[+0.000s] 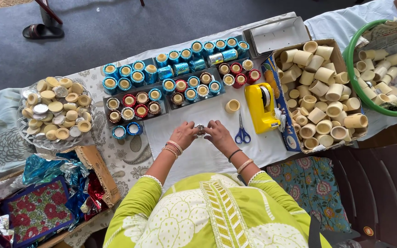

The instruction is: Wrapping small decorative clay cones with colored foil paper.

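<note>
Both my hands meet over the white sheet [198,158] on the worktop, left hand [184,134] and right hand [218,133] closed in a shared grip on a small silver-wrapped cup [200,129], blue-handled scissors [242,134] and a yellow tape dispenser [260,106] just right.

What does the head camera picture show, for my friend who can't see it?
A person's left hand and right hand hold a small silvery cup together over a white sheet, beside blue scissors and a yellow tape dispenser.
</note>
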